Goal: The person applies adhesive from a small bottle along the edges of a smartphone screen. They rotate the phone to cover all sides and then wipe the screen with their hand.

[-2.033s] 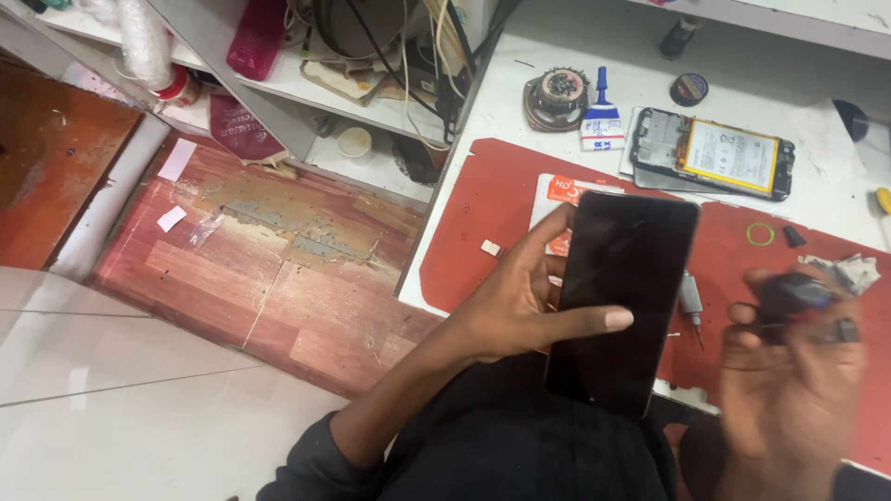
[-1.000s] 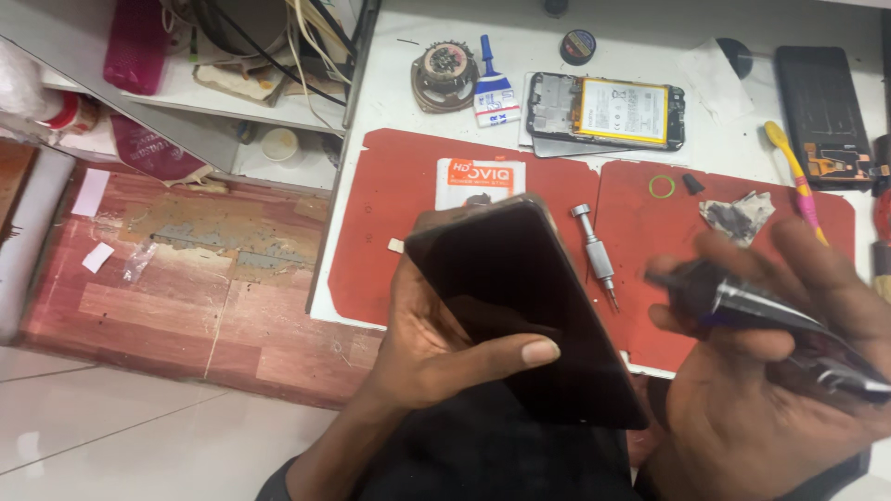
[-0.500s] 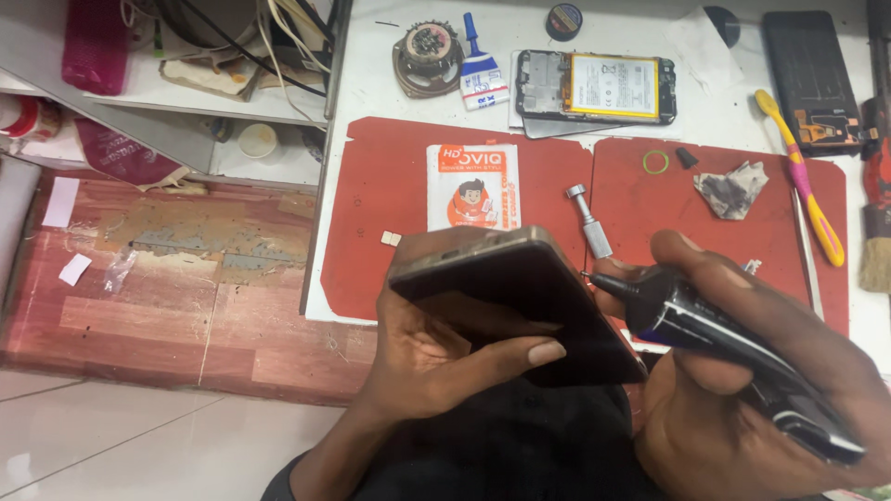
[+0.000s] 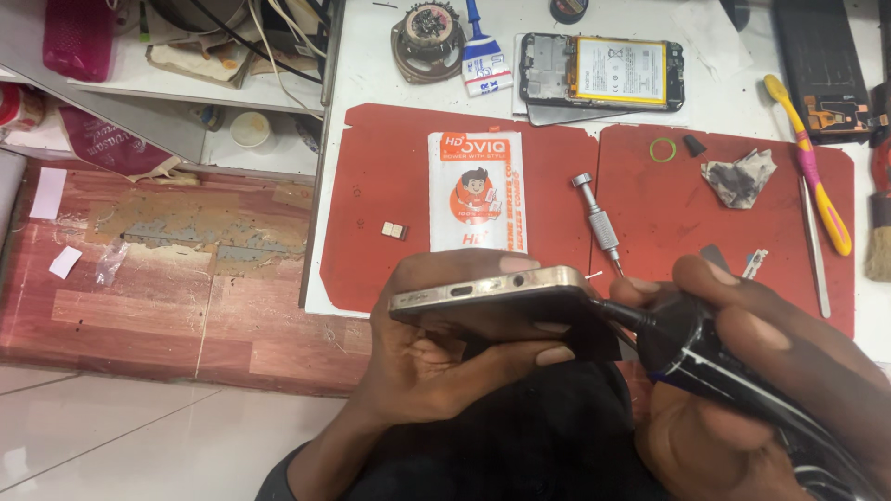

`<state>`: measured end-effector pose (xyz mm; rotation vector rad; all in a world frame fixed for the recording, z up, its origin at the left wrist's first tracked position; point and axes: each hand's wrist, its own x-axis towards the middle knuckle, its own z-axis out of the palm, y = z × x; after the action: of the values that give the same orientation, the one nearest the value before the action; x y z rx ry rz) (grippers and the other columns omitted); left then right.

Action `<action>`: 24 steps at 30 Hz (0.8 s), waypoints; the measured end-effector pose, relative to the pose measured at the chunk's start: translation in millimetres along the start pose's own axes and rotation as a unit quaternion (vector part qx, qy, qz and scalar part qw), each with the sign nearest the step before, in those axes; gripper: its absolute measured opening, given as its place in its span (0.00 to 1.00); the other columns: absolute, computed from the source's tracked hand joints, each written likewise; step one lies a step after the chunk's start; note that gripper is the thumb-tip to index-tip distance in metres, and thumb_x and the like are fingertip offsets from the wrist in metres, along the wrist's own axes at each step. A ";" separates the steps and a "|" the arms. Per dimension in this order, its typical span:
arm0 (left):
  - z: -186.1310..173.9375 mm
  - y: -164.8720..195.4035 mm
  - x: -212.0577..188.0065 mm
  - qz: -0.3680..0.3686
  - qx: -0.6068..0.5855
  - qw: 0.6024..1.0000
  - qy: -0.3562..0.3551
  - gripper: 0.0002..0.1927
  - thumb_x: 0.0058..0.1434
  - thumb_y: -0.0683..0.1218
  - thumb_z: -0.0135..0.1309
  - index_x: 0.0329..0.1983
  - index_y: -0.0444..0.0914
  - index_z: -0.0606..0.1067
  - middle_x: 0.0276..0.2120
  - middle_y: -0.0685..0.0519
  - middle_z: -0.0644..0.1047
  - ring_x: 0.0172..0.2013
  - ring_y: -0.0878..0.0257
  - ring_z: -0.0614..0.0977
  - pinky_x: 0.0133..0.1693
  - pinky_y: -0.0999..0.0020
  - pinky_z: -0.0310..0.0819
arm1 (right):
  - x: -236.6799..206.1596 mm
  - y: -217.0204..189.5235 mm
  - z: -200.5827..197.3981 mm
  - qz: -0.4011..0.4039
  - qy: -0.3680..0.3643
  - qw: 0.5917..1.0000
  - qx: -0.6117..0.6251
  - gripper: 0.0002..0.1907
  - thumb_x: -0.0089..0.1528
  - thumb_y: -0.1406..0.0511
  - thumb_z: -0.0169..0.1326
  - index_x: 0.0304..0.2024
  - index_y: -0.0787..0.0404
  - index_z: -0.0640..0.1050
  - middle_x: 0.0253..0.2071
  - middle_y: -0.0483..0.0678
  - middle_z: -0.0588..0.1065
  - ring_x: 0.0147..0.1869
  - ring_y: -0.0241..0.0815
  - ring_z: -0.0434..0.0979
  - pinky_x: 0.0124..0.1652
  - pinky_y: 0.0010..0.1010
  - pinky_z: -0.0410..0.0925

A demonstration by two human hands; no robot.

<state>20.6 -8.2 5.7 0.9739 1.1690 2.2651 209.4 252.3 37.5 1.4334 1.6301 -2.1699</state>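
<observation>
My left hand (image 4: 436, 357) grips a smartphone (image 4: 492, 295) held nearly flat, with its gold-coloured bottom edge and charging port facing the camera. My right hand (image 4: 761, 390) is closed around a black pen-shaped tool (image 4: 687, 348). The tool's narrow tip touches the phone's right corner. Both hands hover over the near edge of a red work mat (image 4: 390, 204) on a white table.
On the mat lie an orange-and-white packet (image 4: 476, 190), a silver screwdriver (image 4: 596, 223), a small chip (image 4: 393, 230), a yellow ring (image 4: 663, 149) and crumpled foil (image 4: 738, 176). Behind are an opened phone with a yellow battery (image 4: 601, 72), a round speaker part (image 4: 427, 39), a yellow toothbrush (image 4: 809, 176) and tweezers (image 4: 815, 249).
The phone has tipped from upright with its dark screen facing me to nearly flat, edge-on. My right hand brought the black tool leftwards until its tip met the phone's corner.
</observation>
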 end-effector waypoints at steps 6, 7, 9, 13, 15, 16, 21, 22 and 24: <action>3.6 3.0 2.5 -0.022 -0.012 1.000 0.018 0.32 0.65 0.27 0.62 0.67 0.33 0.60 0.54 0.38 0.78 0.53 0.54 0.85 0.56 0.62 0.88 | -20.2 -32.9 61.9 -0.065 0.023 0.997 -0.042 0.28 0.72 0.52 0.46 0.65 0.65 0.70 0.45 0.75 0.72 0.54 0.73 0.79 0.57 0.64 0.66; 4.2 3.7 3.1 -0.029 -0.023 0.999 0.026 0.33 0.65 0.27 0.62 0.67 0.33 0.60 0.55 0.39 0.77 0.54 0.54 0.85 0.57 0.61 0.87 | -27.8 -41.4 83.5 -0.158 0.048 0.982 -0.091 0.27 0.73 0.52 0.46 0.64 0.65 0.69 0.44 0.75 0.72 0.54 0.70 0.80 0.58 0.60 0.67; 4.6 3.9 4.9 -0.039 -0.057 0.997 0.043 0.34 0.65 0.27 0.62 0.68 0.34 0.60 0.56 0.41 0.75 0.56 0.55 0.82 0.60 0.59 0.85 | -45.9 -45.2 128.2 -0.446 0.094 0.853 -0.253 0.23 0.74 0.53 0.45 0.62 0.62 0.69 0.52 0.67 0.76 0.60 0.50 0.82 0.61 0.36 0.72; 1.6 0.0 10.3 -0.045 -0.105 0.991 0.067 0.37 0.64 0.26 0.62 0.70 0.35 0.58 0.55 0.45 0.72 0.56 0.58 0.79 0.61 0.59 0.81 | -49.2 -54.4 133.9 -0.445 0.073 0.840 -0.301 0.20 0.72 0.58 0.44 0.62 0.62 0.69 0.57 0.64 0.76 0.63 0.43 0.82 0.61 0.31 0.73; 1.7 -4.4 13.0 -0.065 -0.171 0.978 0.097 0.42 0.61 0.27 0.61 0.73 0.36 0.56 0.57 0.45 0.72 0.58 0.57 0.78 0.61 0.58 0.80 | -34.4 -62.6 91.2 -0.303 -0.079 0.900 -0.304 0.23 0.72 0.60 0.43 0.66 0.64 0.70 0.55 0.62 0.77 0.59 0.44 0.84 0.56 0.36 0.71; 1.5 -6.2 14.1 -0.074 -0.197 0.972 0.106 0.43 0.60 0.27 0.61 0.74 0.37 0.55 0.58 0.45 0.71 0.59 0.57 0.78 0.61 0.57 0.80 | -24.6 -53.6 73.4 -0.178 -0.026 0.963 -0.201 0.24 0.72 0.58 0.40 0.67 0.61 0.70 0.57 0.62 0.77 0.60 0.45 0.82 0.55 0.39 0.71; -4.3 -9.7 16.0 -0.113 -0.236 0.960 0.101 0.49 0.59 0.29 0.61 0.78 0.40 0.50 0.58 0.47 0.71 0.61 0.58 0.76 0.64 0.57 0.76 | 16.6 0.5 -4.4 0.052 -0.196 0.969 0.139 0.25 0.77 0.52 0.42 0.68 0.63 0.66 0.61 0.68 0.76 0.64 0.54 0.79 0.56 0.50 0.71; -4.5 -9.6 15.3 -0.118 -0.243 0.958 0.098 0.49 0.60 0.30 0.61 0.79 0.40 0.49 0.58 0.47 0.71 0.61 0.58 0.76 0.64 0.57 0.75 | 20.1 3.0 -9.6 0.037 -0.215 0.966 0.136 0.26 0.77 0.52 0.43 0.68 0.64 0.65 0.62 0.67 0.76 0.64 0.53 0.78 0.56 0.49 0.70; -5.3 -9.3 13.8 -0.126 -0.251 0.955 0.096 0.49 0.60 0.30 0.61 0.79 0.41 0.49 0.58 0.46 0.71 0.61 0.57 0.76 0.65 0.56 0.74 | 22.5 -2.1 -0.2 -0.001 -0.035 0.999 0.002 0.30 0.70 0.52 0.44 0.69 0.63 0.68 0.60 0.61 0.78 0.63 0.42 0.76 0.55 0.38 0.69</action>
<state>7.8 2.8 1.3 0.3926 0.6744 2.3078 195.7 263.4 23.3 1.3425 1.6042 -2.1997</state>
